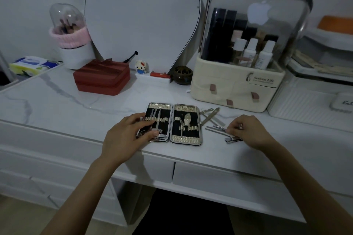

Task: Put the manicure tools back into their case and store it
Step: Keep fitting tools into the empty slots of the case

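A manicure case (186, 139) lies open flat on the white marble-look desk, with black lining and metallic loops. Several tools sit in both halves. My left hand (126, 135) rests on the left half, fingers spread over its lower corner. To the right of the case lie loose metal tools (211, 116), thin sticks (214, 129) and a nail clipper (232, 140). My right hand (246, 131) pinches a small thin tool among those sticks, fingers curled around it.
A cream cosmetics organiser (236, 86) with a clear lid stands behind the tools. A red zip box (101, 80), a brush holder (72, 47), a small figurine (141, 66) and a dark pot (183, 74) line the back. Drawers (219, 173) sit under the desk edge.
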